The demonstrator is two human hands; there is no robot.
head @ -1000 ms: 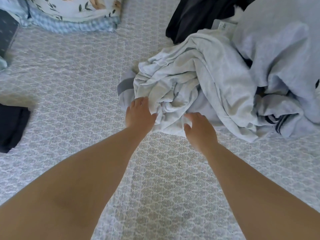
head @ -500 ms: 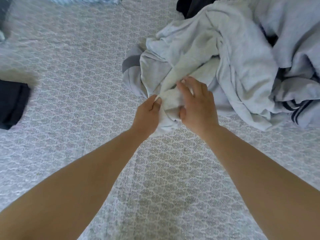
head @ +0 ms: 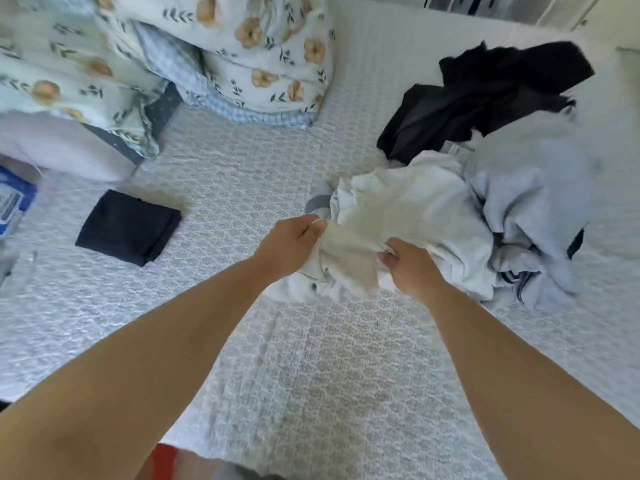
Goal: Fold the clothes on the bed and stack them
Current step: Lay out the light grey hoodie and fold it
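Note:
A crumpled white garment (head: 398,216) lies at the near edge of a heap of clothes on the patterned bed cover (head: 311,358). My left hand (head: 289,245) pinches its left edge and my right hand (head: 410,266) grips its cloth a little further right, with a stretch of fabric pulled between them. Behind it, a pale grey sweatshirt (head: 540,188) and a striped piece (head: 519,282) are bunched together. A black garment (head: 485,95) sits at the back of the heap. One dark folded garment (head: 128,226) lies flat on the left.
Floral pillows and a folded duvet (head: 242,53) are stacked at the head of the bed, upper left. A blue and white packet (head: 10,202) shows at the left edge. The bed's near edge runs along the bottom, with something red (head: 162,462) below it.
My hands have closed on the white garment and moved apart, drawing its cloth towards me. The camera has tilted up, bringing the pillows and the folded dark garment into view.

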